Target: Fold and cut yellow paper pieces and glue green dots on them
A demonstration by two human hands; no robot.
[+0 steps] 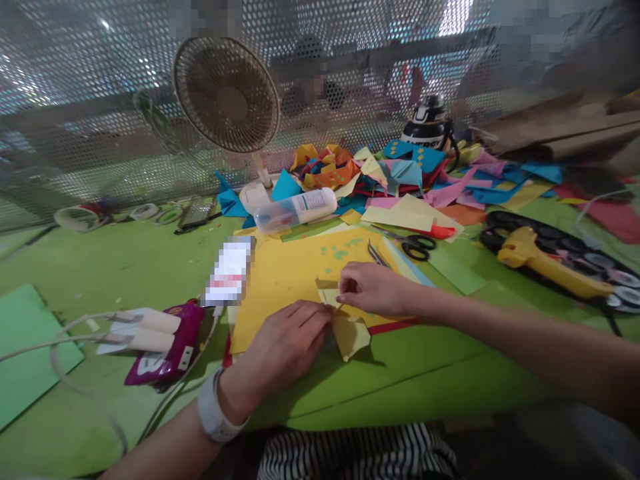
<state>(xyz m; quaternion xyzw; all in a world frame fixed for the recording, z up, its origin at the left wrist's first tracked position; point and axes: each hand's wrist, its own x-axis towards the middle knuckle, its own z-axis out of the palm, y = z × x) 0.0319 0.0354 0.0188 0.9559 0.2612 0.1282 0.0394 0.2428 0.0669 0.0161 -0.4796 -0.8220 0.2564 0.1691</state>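
A small folded piece of yellow paper lies on a large yellow sheet on the green table. My left hand lies on the small piece with fingers together, pressing it down. My right hand pinches the upper edge of the same piece between thumb and fingers. Both hands touch the paper and almost meet above it.
Black-handled scissors and tweezers lie behind my right hand. A glue bottle, a table fan and a heap of coloured paper scraps stand farther back. A yellow tool on a black tray is right; a purple power strip left.
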